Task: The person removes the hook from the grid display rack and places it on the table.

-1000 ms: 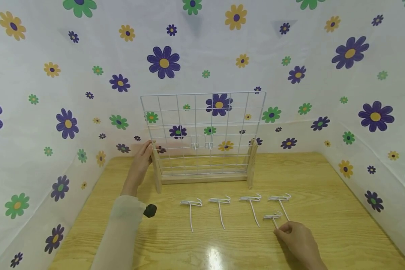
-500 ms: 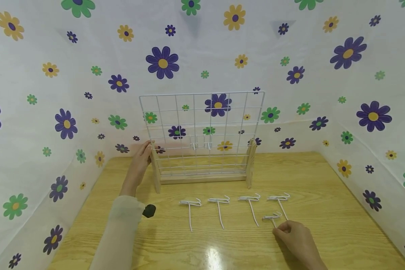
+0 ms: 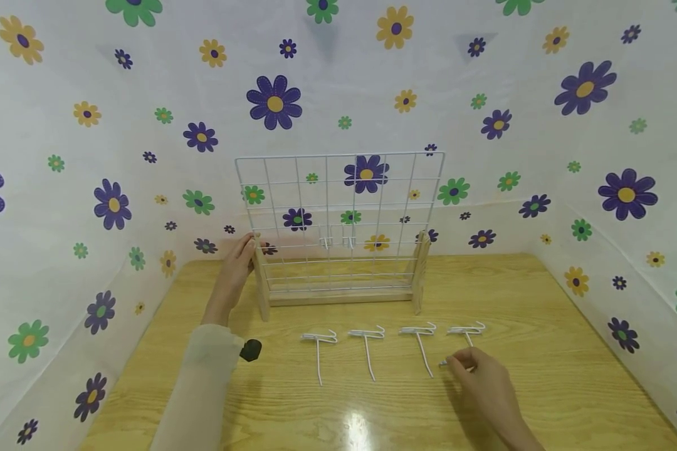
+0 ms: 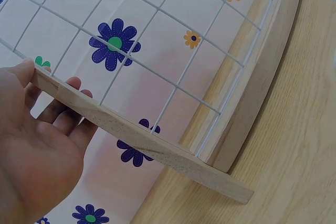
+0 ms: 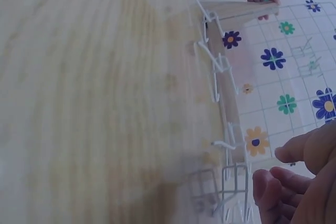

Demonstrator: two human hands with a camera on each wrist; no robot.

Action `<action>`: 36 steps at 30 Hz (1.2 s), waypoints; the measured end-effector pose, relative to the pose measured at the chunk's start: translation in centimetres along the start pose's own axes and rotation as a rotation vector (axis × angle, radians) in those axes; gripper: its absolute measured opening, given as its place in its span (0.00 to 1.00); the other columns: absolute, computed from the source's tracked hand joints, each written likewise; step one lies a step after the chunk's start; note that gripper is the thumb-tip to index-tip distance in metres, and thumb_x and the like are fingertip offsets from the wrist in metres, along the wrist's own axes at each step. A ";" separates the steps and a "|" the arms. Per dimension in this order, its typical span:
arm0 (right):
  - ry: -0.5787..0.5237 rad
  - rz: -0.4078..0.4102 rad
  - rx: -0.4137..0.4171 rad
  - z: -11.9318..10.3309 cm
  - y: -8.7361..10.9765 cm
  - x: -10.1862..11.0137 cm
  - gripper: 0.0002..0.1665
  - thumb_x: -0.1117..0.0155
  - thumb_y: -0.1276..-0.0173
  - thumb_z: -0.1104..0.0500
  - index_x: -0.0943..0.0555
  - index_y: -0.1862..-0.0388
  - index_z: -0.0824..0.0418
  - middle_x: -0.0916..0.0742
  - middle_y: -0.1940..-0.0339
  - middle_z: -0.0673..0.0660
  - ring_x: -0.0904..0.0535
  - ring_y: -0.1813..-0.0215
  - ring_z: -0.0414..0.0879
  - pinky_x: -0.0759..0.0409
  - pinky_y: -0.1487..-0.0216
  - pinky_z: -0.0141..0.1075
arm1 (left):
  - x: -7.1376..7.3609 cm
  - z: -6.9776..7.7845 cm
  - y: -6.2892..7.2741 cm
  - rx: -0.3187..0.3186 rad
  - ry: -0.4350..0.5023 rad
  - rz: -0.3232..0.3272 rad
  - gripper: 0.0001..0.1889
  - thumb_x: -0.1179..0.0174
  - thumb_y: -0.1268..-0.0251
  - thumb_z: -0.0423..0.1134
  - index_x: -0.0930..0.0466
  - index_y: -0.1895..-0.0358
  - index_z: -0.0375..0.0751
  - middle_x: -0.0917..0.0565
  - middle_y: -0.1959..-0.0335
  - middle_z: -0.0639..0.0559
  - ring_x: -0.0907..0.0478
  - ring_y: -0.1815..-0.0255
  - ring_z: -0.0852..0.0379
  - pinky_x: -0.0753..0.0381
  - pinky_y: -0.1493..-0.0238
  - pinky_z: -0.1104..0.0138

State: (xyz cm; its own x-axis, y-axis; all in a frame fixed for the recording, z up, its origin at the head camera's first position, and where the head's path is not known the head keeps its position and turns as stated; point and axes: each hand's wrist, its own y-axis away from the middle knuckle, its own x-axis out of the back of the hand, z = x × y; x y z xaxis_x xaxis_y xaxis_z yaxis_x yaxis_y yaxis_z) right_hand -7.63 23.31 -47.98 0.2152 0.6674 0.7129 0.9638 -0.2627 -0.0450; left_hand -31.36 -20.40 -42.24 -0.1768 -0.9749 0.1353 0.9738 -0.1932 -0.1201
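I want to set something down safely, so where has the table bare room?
The table is bare right of the wooden stand, up to the flowered cloth, and nearer than the white hooks, from left sleeve to right hand. Crowded: around those hooks.

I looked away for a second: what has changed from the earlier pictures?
The right hand has moved forward and slightly left, from the near end of the front hook to its far end, hiding most of it in the head view; its present grip is unclear. The left hand still holds the wooden post, and the four hooks behind lie as they were.
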 end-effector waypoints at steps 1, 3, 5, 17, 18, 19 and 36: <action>-0.005 0.020 0.024 -0.3 -0.1 -0.1 0.15 0.32 0.26 0.55 0.15 0.56 0.69 0.11 0.63 0.56 0.19 0.68 0.43 0.21 0.75 0.29 | 0.0 -0.1 -0.1 -0.002 0.001 0.002 0.30 0.65 0.12 0.50 0.51 0.16 0.42 0.38 0.22 0.33 0.43 0.19 0.43 0.45 0.19 0.53; -0.023 0.060 0.072 -0.9 -0.4 -0.3 0.13 0.31 0.27 0.58 0.14 0.57 0.69 0.11 0.64 0.56 0.19 0.68 0.43 0.20 0.74 0.28 | 0.0 -0.2 -0.1 -0.006 0.001 0.004 0.30 0.65 0.12 0.50 0.51 0.16 0.42 0.38 0.22 0.33 0.43 0.19 0.43 0.45 0.19 0.53; -0.045 0.085 0.104 -1.5 -0.8 -0.6 0.10 0.31 0.27 0.60 0.14 0.58 0.68 0.11 0.65 0.56 0.20 0.69 0.43 0.21 0.76 0.28 | 0.0 -0.2 -0.2 -0.009 0.002 0.001 0.31 0.65 0.12 0.50 0.52 0.16 0.42 0.39 0.22 0.32 0.44 0.19 0.42 0.46 0.19 0.53; -0.104 0.179 0.267 -5.5 -3.1 -2.3 0.08 0.30 0.28 0.61 0.14 0.60 0.67 0.11 0.67 0.55 0.23 0.74 0.41 0.28 0.85 0.28 | 0.0 -0.2 0.2 -0.011 -0.030 -0.010 0.32 0.65 0.12 0.51 0.54 0.15 0.41 0.41 0.21 0.32 0.48 0.18 0.41 0.48 0.19 0.51; -0.114 0.186 0.276 -5.9 -3.2 -2.4 0.08 0.30 0.28 0.61 0.13 0.60 0.66 0.11 0.68 0.55 0.23 0.74 0.41 0.28 0.84 0.28 | -0.1 -0.1 0.2 -0.011 -0.033 -0.009 0.32 0.65 0.12 0.51 0.55 0.15 0.41 0.41 0.21 0.32 0.49 0.18 0.41 0.48 0.19 0.50; -0.119 0.192 0.288 -6.2 -3.4 -2.5 0.07 0.30 0.29 0.61 0.13 0.60 0.66 0.11 0.68 0.55 0.22 0.74 0.41 0.28 0.84 0.28 | -0.1 -0.1 0.2 -0.011 -0.036 -0.008 0.32 0.65 0.12 0.52 0.55 0.15 0.41 0.41 0.21 0.33 0.49 0.17 0.41 0.48 0.19 0.50; -0.172 0.232 0.374 -11.8 -7.1 -3.8 0.10 0.30 0.27 0.58 0.12 0.57 0.64 0.10 0.68 0.55 0.20 0.74 0.43 0.28 0.83 0.31 | 0.0 -0.2 -0.1 -0.022 -0.010 -0.020 0.32 0.65 0.12 0.50 0.56 0.15 0.41 0.43 0.20 0.33 0.50 0.17 0.41 0.49 0.19 0.50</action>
State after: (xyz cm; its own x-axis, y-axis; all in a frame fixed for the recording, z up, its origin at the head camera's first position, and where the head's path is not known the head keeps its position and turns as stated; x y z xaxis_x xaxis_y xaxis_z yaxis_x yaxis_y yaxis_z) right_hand -17.19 14.43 -42.15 0.4241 0.7346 0.5296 0.8708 -0.1702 -0.4612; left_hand -31.48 -20.42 -42.38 -0.1943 -0.9698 0.1474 0.9668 -0.2148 -0.1388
